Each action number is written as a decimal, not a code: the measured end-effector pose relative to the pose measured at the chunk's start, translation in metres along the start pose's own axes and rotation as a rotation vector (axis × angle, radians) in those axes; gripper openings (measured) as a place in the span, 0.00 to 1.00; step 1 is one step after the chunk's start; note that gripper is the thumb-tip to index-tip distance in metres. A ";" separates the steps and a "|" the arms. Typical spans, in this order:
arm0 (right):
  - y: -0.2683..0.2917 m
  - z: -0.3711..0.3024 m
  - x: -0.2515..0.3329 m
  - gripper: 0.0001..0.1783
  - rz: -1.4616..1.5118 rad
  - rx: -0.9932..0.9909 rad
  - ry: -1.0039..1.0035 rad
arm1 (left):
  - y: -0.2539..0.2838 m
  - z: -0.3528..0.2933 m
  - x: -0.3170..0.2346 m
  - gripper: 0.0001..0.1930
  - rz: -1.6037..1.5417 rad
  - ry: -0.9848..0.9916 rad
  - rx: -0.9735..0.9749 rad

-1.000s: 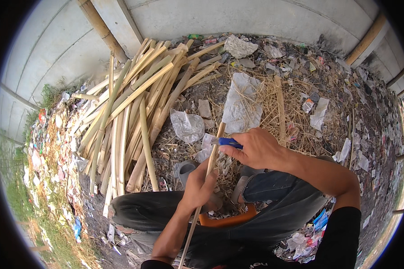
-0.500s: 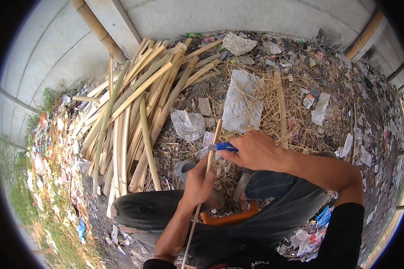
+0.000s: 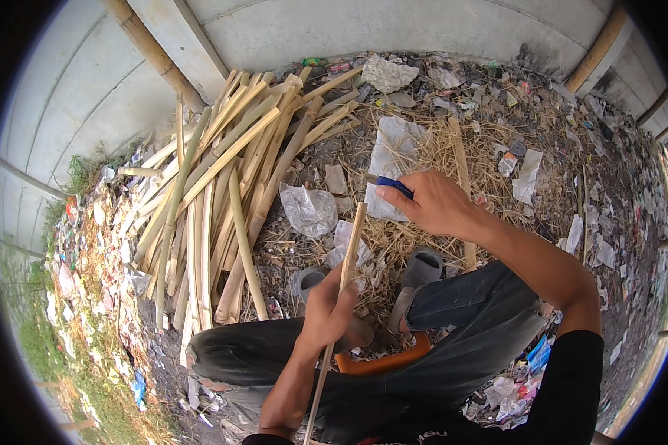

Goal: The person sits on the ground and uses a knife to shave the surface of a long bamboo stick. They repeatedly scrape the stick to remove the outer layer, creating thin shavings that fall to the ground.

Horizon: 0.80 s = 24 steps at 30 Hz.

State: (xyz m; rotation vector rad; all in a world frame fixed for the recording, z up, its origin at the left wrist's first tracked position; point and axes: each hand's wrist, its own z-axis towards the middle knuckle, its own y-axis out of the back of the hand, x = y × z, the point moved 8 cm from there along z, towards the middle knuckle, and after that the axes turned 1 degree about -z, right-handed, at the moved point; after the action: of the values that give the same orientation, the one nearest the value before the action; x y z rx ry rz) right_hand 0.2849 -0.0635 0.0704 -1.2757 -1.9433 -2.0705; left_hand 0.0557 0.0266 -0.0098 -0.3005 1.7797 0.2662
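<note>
My left hand is closed around a long, pale split bamboo strip. The strip slants from between my knees up past my fingers, and its lower end passes down beside my left forearm. In my right hand is a blue-handled utility knife, with its short blade pointing left. The knife is just beyond the strip's upper end and apart from it. Straw-like shavings are scattered on the ground past my hands.
A big pile of split bamboo lies to the far left, near the concrete wall. Clear plastic and a pale flat slab lie ahead. Under my legs is something orange, beside my grey slippers.
My right hand has moved the knife up and away from the strip, past its upper end. My left hand keeps its hold, and the strip now shows a wider face.
</note>
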 end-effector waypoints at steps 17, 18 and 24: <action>-0.047 -0.037 0.047 0.35 -0.178 0.084 0.203 | -0.007 0.007 0.002 0.21 -0.115 0.146 0.134; -0.051 -0.040 0.044 0.36 -0.214 0.047 0.234 | -0.009 0.007 0.001 0.20 -0.121 0.140 0.143; -0.024 -0.012 0.025 0.39 -0.228 -0.083 0.190 | -0.007 0.008 -0.001 0.19 -0.135 0.093 0.111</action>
State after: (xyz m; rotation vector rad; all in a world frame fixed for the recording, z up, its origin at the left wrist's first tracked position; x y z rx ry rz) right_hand 0.2493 -0.0558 0.0665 -0.8639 -2.0181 -2.3002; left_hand 0.0658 0.0227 -0.0111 -0.3572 1.8488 0.0579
